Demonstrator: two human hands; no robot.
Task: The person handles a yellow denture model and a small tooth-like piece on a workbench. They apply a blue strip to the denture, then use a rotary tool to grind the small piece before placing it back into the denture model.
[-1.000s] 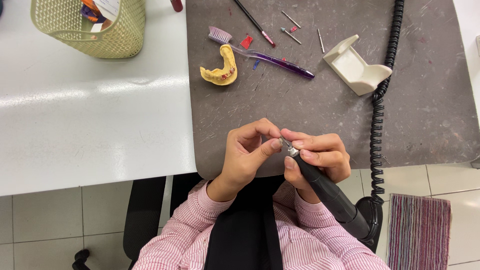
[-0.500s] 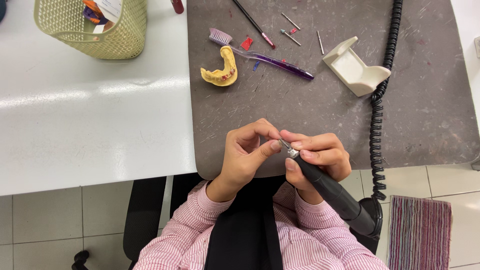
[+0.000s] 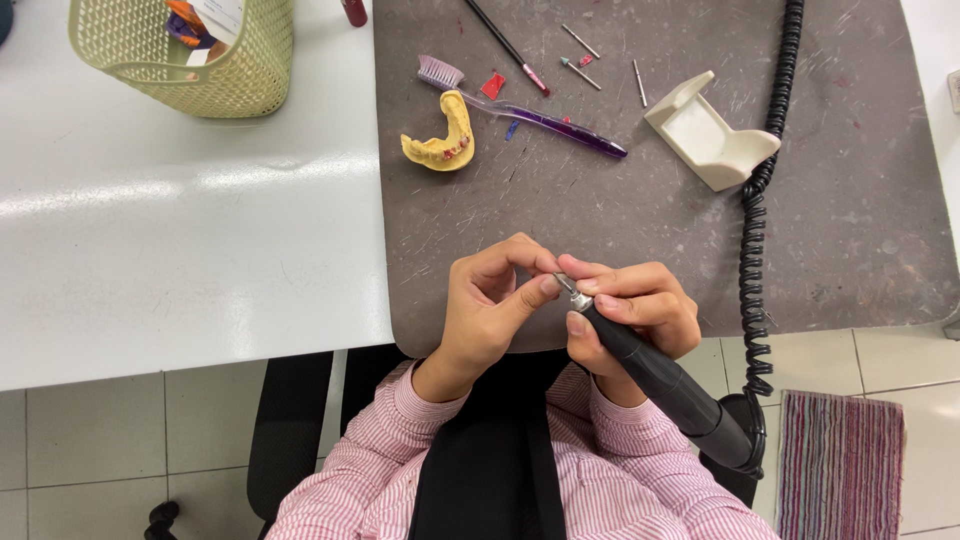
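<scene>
Two bare hands: left hand (image 3: 487,312), right hand (image 3: 632,308), no gloves, rings or watch visible. Long shirt sleeves (image 3: 372,455) with fine pink-and-white stripes, buttoned cuffs at wrists. Black apron (image 3: 490,470) down the chest middle.

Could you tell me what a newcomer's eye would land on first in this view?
Probably the two hands meeting at the near edge of the grey mat: the right hand grips a black handpiece, its metal tip against the left hand's fingertips. Next, the yellow dental cast beside a purple toothbrush at the mat's far left. A black coiled cord runs down the right side.
</scene>
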